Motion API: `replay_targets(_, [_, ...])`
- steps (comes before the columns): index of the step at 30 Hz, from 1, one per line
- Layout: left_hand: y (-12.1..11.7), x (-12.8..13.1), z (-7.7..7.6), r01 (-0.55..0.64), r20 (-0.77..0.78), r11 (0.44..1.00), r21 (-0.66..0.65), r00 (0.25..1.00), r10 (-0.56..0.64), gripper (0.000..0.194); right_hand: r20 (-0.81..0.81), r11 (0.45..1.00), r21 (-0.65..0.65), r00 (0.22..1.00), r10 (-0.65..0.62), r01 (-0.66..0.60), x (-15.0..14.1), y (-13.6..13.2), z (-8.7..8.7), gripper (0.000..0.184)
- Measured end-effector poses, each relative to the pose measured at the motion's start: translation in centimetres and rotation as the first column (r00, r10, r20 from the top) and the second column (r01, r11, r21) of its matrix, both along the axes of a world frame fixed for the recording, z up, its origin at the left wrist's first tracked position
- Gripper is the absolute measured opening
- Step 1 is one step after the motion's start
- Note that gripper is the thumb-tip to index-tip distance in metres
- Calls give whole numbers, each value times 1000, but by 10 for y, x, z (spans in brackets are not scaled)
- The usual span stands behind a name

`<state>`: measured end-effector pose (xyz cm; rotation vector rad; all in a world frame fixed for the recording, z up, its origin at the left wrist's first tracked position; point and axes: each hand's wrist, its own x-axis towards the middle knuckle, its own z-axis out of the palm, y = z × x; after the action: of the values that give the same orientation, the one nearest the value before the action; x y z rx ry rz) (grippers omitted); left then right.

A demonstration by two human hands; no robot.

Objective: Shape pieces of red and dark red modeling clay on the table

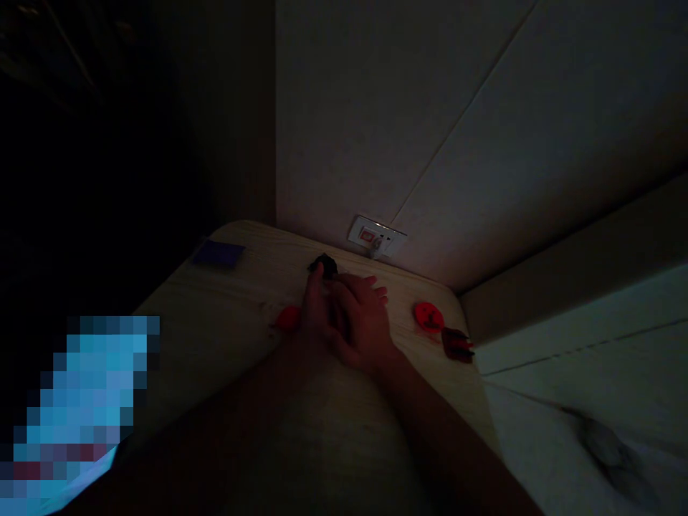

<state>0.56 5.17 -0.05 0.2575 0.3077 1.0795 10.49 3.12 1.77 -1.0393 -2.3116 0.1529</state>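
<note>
The room is dim, and my two hands meet over the middle of a light wooden table. My left hand (318, 314) lies beneath, its thumb raised and some fingertips poking out past the other hand. Across its palm rests my right hand (366, 319), with bent fingers pressed down; anything between the palms is hidden. Just beyond the left thumb sits a crumpled-looking black thing (323, 265). A round red object (289, 319) lies close to the left wrist, partly covered.
On the right are a red disc (428, 316) with dark marks and a dark red piece with black strips (456, 345). A purple flat packet (218, 253) lies at the far left. Behind the table, a wall holds a switch socket (378, 235). A blurred bright screen (91, 401) glows at left.
</note>
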Motion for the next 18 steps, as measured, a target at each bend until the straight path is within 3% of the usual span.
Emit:
replay_targets(3, [-7, 4, 0, 71, 130, 996, -62, 990, -63, 69, 57, 999, -17, 998, -26, 27, 3, 4, -2, 66])
replay_targets(5, [-10, 8, -3, 53, 170, 995, -83, 985, -38, 62, 78, 999, -33, 997, -11, 14, 2, 4, -5, 65])
replay_targets(12, [-12, 9, -8, 69, 198, 991, -113, 979, -46, 50, 69, 998, -54, 997, -21, 25, -3, 1, -4, 58])
replay_targets(18, [-14, 6, -11, 24, 134, 992, -122, 991, -7, 45, 37, 997, -58, 998, -43, 45, -2, -3, 0, 63])
